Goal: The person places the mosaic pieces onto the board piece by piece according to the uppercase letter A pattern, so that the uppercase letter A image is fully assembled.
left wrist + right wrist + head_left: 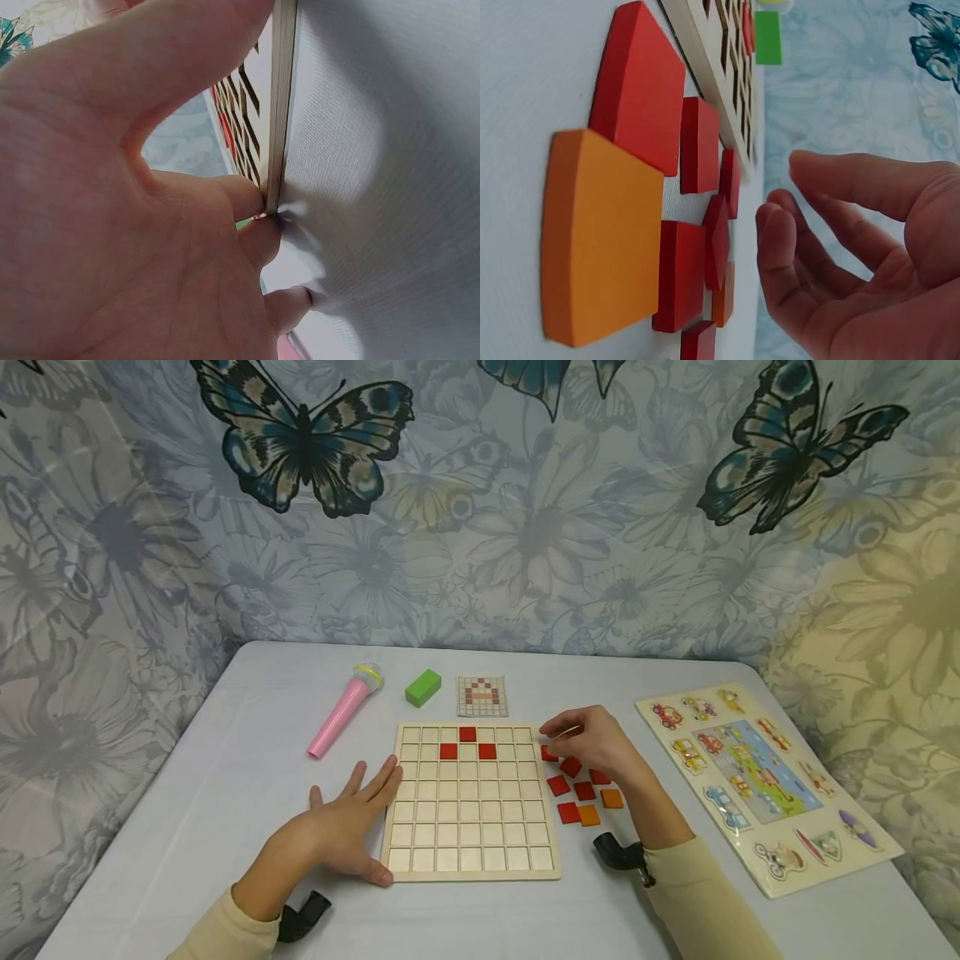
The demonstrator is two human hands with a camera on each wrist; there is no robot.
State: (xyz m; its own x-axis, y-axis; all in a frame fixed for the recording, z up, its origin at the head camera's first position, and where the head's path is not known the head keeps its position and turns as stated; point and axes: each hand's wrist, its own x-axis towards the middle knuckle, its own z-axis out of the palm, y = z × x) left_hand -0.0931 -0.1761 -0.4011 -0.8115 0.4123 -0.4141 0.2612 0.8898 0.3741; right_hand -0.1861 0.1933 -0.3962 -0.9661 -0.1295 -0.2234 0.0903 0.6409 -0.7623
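Observation:
A wooden grid board (472,835) lies on the table with three red tiles (467,734) set in its top rows. My left hand (341,827) rests along the board's left edge, its fingers spread and thumb near the lower corner; the left wrist view shows fingertips (251,196) against that edge. Just right of the board, my right hand (596,739) hovers over loose red tiles (584,791) and orange tiles (612,798). Its thumb and fingers are loosely bent and apart, with nothing visible between them in the right wrist view (855,247).
Behind the board lie a small pattern card (482,697), a green block (423,688) and a pink toy microphone (345,712). A picture puzzle board (765,785) lies on the right of the table. A butterfly-patterned cloth (525,543) hangs at the back.

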